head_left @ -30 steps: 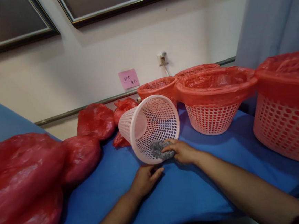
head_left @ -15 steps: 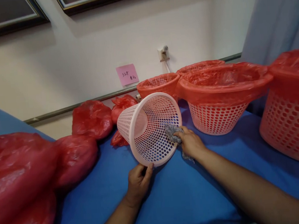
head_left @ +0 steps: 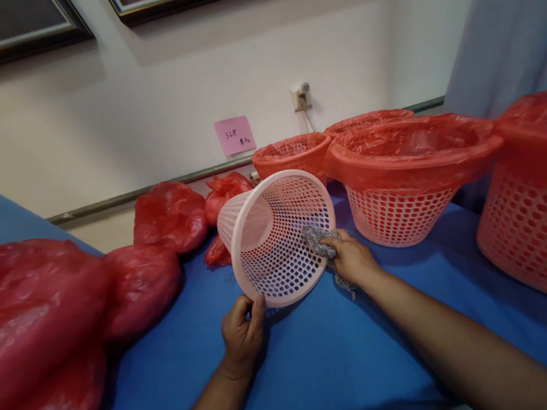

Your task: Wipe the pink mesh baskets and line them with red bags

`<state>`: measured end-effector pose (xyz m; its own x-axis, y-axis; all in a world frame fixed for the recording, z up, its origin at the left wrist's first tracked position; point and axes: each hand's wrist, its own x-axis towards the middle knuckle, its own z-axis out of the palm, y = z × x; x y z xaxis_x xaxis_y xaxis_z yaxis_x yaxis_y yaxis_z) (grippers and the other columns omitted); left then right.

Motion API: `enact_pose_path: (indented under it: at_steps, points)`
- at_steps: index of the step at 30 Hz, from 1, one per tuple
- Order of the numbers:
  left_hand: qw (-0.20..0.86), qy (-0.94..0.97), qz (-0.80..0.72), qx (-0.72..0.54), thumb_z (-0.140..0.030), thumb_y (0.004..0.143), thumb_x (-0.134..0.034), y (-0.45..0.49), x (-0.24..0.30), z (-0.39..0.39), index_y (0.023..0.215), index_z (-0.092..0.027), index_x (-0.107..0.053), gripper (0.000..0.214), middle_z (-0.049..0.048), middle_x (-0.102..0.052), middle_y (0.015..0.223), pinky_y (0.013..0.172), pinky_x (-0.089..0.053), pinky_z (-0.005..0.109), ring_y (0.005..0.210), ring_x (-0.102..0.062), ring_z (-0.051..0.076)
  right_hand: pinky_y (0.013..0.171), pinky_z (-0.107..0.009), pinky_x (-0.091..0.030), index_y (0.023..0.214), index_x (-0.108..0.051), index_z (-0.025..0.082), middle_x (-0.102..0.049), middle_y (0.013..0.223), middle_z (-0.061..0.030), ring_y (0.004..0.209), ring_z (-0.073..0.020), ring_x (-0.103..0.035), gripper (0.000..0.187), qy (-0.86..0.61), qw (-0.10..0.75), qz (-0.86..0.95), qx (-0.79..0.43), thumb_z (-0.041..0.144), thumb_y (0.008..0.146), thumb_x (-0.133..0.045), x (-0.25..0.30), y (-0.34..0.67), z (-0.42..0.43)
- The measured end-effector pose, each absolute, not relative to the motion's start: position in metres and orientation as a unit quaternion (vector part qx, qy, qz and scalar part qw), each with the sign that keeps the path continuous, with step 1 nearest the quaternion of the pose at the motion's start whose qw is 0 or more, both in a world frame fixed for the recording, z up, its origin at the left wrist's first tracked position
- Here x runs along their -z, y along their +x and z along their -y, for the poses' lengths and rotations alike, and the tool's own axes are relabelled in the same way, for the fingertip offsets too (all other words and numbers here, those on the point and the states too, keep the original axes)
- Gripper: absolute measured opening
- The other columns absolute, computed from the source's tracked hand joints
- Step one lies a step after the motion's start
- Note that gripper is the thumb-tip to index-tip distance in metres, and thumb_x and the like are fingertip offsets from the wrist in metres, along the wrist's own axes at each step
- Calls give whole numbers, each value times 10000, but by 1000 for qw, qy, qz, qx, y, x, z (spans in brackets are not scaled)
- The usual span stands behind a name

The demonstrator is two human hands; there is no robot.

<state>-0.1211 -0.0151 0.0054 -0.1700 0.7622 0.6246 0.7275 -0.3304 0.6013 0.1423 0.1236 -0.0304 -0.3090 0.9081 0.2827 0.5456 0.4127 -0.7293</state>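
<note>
A pale pink perforated plastic wastebasket [head_left: 238, 233] lies tilted on its side on the blue cloth, its mouth facing me. My left hand [head_left: 243, 330] is closed on the lower left of its rim, thumb on top. Bunched in my right hand [head_left: 353, 260] is a grey cleaning cloth [head_left: 318, 240], pressed against the inner wall near the right side of the rim. Part of the cloth hangs outside below the rim. My right fingertips are partly hidden by the cloth.
Red-bag-lined baskets stand right: a wide one [head_left: 397, 214], a tall one [head_left: 531, 229], and smaller ones [head_left: 293, 156] behind. Filled red plastic bags [head_left: 36, 312] lie left on the blue-covered table [head_left: 305, 373]. A pink note [head_left: 234, 136] and socket [head_left: 301, 97] are on the wall.
My left hand has slid leftward along the rim, and the wastebasket has turned slightly. My right hand stays at the right side of the rim with the cloth.
</note>
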Motion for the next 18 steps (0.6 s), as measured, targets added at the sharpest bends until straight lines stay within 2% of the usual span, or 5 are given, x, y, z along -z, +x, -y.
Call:
enact_pose_path:
  at_steps: [5,10,12,15,18]
  points:
    - [150,705,-568,-398,-395,951,-613,-118,5,5,842,-155,-773,308,35,-766,708,613,-564,251,613,-686,172,1156,-438,-481,1264,-748,271,-610,1458,-76,1331,-274,-607,685,-349,315,825,-314,-58,694,-558,30,123,-100]
    - [199,751,-523,-350,-352,961,-612,-112,10,-2,1026,-193,-812,264,72,-839,973,906,-622,376,918,-779,234,1153,-333,-482,1265,-747,317,-612,1439,-26,1341,-188,-604,769,-246,294,841,-381,-87,643,-542,28,107,-85]
    - [181,747,-529,-360,-355,967,-608,-113,8,1,957,-186,-810,263,59,-833,877,786,-631,330,777,-771,211,1139,-352,-496,1247,-751,318,-623,1427,-30,1331,-202,-610,696,-265,295,841,-368,-61,689,-579,28,108,-88]
    - [117,722,-551,-402,-368,962,-616,-115,3,7,796,-164,-759,299,19,-743,655,572,-543,237,552,-659,154,1123,-459,-501,1226,-749,297,-585,1500,-65,1323,-282,-602,534,-371,314,823,-295,23,781,-641,27,121,-103]
    - [50,684,-571,-451,-381,956,-615,-118,-2,13,720,-162,-692,331,-5,-661,596,547,-488,213,524,-587,124,1111,-503,-495,1289,-714,285,-527,1566,-87,1273,-304,-613,508,-501,338,769,-209,51,853,-599,24,140,-120]
